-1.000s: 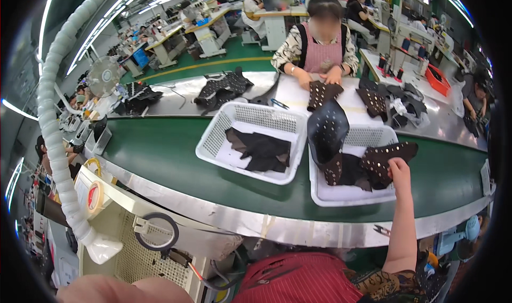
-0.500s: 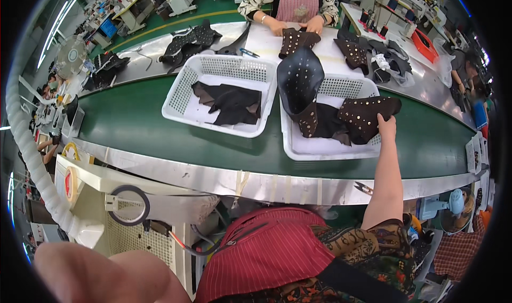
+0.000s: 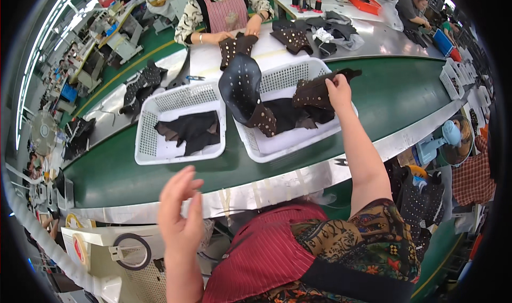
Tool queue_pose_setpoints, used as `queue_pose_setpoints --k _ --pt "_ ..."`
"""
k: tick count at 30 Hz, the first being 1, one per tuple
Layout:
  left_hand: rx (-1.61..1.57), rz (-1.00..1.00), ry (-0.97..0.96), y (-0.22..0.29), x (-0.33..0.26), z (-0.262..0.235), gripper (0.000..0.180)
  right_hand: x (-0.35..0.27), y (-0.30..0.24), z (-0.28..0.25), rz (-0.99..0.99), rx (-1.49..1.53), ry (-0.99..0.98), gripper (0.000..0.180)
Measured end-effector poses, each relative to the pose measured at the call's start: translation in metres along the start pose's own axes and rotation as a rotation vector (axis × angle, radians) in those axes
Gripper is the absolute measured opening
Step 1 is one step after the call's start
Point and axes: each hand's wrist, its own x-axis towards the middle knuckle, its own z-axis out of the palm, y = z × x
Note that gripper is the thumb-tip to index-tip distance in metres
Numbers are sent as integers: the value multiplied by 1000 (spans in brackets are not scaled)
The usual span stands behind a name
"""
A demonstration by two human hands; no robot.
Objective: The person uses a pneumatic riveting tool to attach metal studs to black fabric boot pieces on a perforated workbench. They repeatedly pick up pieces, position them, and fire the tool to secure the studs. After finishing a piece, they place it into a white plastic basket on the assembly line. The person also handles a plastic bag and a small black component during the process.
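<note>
My right hand (image 3: 340,92) pinches the edge of a dark brown leather piece with metal studs (image 3: 312,94), held over the right side of a white plastic basket (image 3: 296,146). In that basket lie more dark leather pieces (image 3: 282,114), and a curved studded piece (image 3: 240,84) stands up over its left rim. My left hand (image 3: 184,212) hovers empty in front of the conveyor, fingers apart and slightly bent. Beyond it, a second white basket (image 3: 181,159) contains black unstudded leather pieces (image 3: 192,131).
Both baskets sit on a green conveyor belt (image 3: 397,103) with a metal front edge (image 3: 288,184). Small thread snips (image 3: 341,162) lie on that edge. Across the belt, a co-worker's hands (image 3: 232,36) hold a studded piece (image 3: 236,48). A white machine with a ring (image 3: 130,251) stands at lower left.
My left hand has come up from the lower left toward the belt. My right hand still grips the studded piece, now tilted and bunched more. The view has turned, shifting the baskets leftward.
</note>
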Motion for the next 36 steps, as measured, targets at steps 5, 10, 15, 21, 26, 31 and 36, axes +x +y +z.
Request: queue_pose_setpoints --k 5,10,15,21,26,31,36 --pt "-57 -46 -156 -11 5 26 41 -33 -85 -56 -194 351 155 17" --pt "-120 -8 -240 5 13 31 48 -95 -187 -117 -628 393 26 9" --pt "-525 -67 -397 25 9 43 91 -152 -240 -135 -1004 138 -778 41" --pt "-651 -243 -504 39 -14 38 98 -188 -258 -105 -1053 439 -890 23" --pt "-807 -417 -140 20 -47 32 92 -217 -272 -85 -999 391 -822 30" --pt "-715 -234 10 1 -78 31 60 -235 -270 -74 -980 358 -930 37" --pt "-527 -313 324 18 -89 16 46 -214 -278 -80 -1006 582 -911 50"
